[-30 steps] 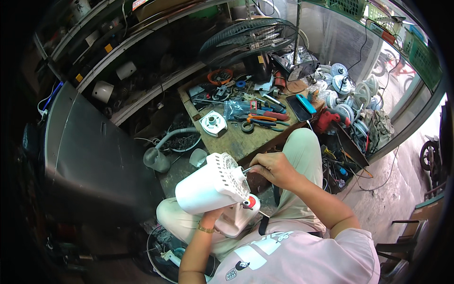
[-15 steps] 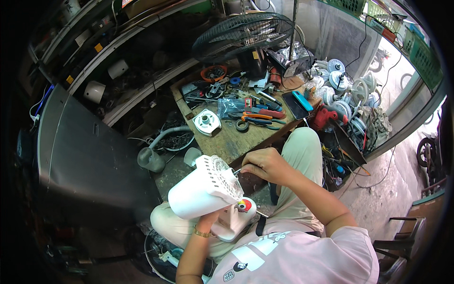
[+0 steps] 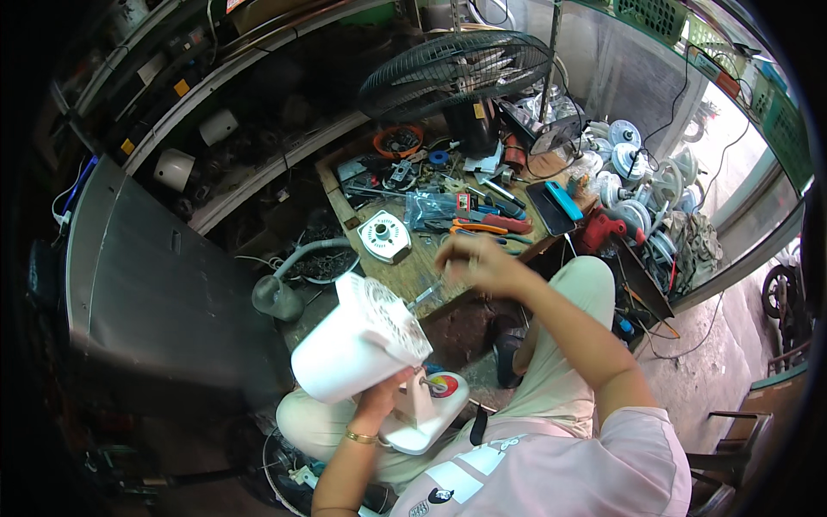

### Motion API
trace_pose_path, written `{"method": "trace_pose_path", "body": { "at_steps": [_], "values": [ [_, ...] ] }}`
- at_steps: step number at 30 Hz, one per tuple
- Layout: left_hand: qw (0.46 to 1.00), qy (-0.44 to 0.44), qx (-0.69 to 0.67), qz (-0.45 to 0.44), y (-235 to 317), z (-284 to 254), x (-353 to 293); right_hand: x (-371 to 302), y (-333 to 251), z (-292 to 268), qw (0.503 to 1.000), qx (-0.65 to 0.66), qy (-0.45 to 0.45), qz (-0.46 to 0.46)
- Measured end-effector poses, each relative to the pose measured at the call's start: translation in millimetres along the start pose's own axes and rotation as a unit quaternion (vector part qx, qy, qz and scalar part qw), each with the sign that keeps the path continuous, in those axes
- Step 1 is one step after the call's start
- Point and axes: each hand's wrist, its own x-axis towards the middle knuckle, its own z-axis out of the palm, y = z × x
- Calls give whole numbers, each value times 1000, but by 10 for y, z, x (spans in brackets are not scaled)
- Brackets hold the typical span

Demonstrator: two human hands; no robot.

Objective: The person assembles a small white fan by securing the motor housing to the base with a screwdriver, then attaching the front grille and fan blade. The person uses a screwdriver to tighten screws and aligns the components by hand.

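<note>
A white fan motor housing [image 3: 349, 349] with a vented front tilts over my lap. My left hand [image 3: 385, 396] grips it from below, its fingers mostly hidden behind the housing. A thin metal shaft [image 3: 423, 297] sticks out of the vented front toward the upper right. My right hand [image 3: 482, 265] hovers just above the shaft's outer end; its fingers are smeared by motion, and whether they touch the shaft is unclear. Below the housing, the white fan base [image 3: 424, 424] with a round red-and-yellow sticker rests on my lap.
On the wooden workbench [image 3: 405, 271] ahead lie a white vented cover [image 3: 384, 236], pliers [image 3: 491, 226], a phone [image 3: 551, 207] and an orange bowl [image 3: 398, 140]. A black fan grille [image 3: 457, 73] stands behind. White fan parts [image 3: 627, 159] pile up at the right, beside a red power tool [image 3: 603, 231].
My right hand has risen from the shaft, and its fingers have shifted. The motor housing has moved slightly down and left with my left hand, and more of the shaft shows.
</note>
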Motion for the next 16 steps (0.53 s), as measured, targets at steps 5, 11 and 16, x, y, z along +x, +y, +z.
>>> {"method": "trace_pose_path", "body": {
  "at_steps": [5, 11, 16],
  "values": [
    [992, 37, -54, -107, 459, 235, 404, 263, 1734, -1232, 797, -524, 260, 148],
    [972, 179, -78, -130, 327, -125, 406, 430, 2141, -1244, 755, -599, 72, 257],
    [964, 231, -62, -117, 152, -271, 424, 553, 2122, -1381, 788, -548, 14, 280]
  ]
}}
